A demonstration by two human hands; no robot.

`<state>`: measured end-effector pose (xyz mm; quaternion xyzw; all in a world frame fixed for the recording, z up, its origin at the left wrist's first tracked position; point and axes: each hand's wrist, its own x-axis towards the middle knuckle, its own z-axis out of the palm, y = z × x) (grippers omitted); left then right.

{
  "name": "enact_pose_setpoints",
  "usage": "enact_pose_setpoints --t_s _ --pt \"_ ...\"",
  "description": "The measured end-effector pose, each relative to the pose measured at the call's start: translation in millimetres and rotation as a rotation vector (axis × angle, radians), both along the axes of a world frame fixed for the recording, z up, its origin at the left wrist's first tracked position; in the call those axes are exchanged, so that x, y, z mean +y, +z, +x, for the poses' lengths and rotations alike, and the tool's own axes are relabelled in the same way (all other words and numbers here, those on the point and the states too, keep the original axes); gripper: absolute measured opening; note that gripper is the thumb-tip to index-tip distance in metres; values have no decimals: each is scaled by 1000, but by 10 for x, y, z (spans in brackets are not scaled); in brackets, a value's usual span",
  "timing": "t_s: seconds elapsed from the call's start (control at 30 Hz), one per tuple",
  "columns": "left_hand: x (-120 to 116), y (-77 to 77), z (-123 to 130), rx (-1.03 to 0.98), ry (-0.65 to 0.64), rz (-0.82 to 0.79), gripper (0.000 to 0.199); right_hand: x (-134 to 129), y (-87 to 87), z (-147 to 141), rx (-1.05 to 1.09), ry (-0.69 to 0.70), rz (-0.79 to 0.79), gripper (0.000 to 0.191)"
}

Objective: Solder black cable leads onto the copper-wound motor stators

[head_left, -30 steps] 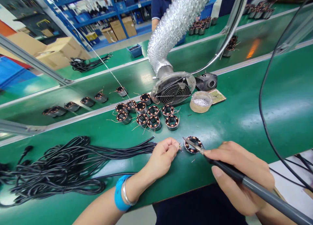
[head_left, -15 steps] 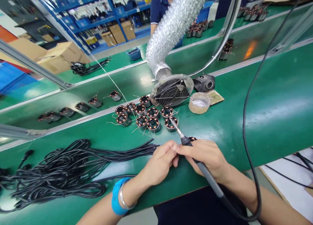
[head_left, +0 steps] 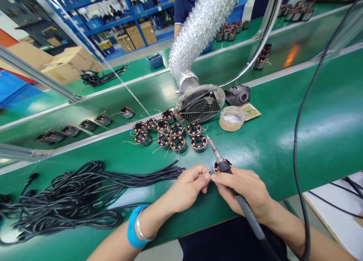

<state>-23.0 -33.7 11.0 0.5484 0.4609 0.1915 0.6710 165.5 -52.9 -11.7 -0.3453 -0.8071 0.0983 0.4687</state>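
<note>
blue shelving (head_left: 136, 17) behind | green worktop (head_left: 275, 140) across foreground | orange glare (head_left: 292, 56) at right

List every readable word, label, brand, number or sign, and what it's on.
None readable.
Iron: no lettering I can make out.
Wristband: none visible.
Shelf: small pale patches, maybe labels; too small and blurred to read.
Carton: no legible print.

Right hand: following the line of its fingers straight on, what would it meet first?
Most likely the left hand: the fingers of the right hand point toward its fingertips. Depth is unclear, so they may already touch.
</note>
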Motion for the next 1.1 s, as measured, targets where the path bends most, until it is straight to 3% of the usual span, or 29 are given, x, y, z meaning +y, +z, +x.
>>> enact_pose_setpoints --t_s 0.1,0.2,0.37,0.43,0.63,0.8,0.93,1.1 --pt "-16 -17 61 -138 68 -239 40 11 2 -29 50 -32 22 28" --pt "-34 -19 111 -174 158 -305 42 -4 13 46 130 -34 -24 31" --pt "-56 -63 126 -146 186 -221 39 -52 1 238 116 81 -256 30" --pt "-67 -78 133 -134 188 -186 37 -41 -34 211 126 82 -208 26" --pt "-92 -96 199 -95 337 -128 38 66 -144 -67 251 -251 -114 24" --pt "-91 -111 217 -113 394 -133 35 80 -140 -101 204 -188 -47 23" --pt "-95 -116 212 -52 379 -74 32 37 -111 -48 191 -153 -80 25" --pt "-103 -110 233 -7 358 -52 30 -45 -22 87 208 -107 -114 39"
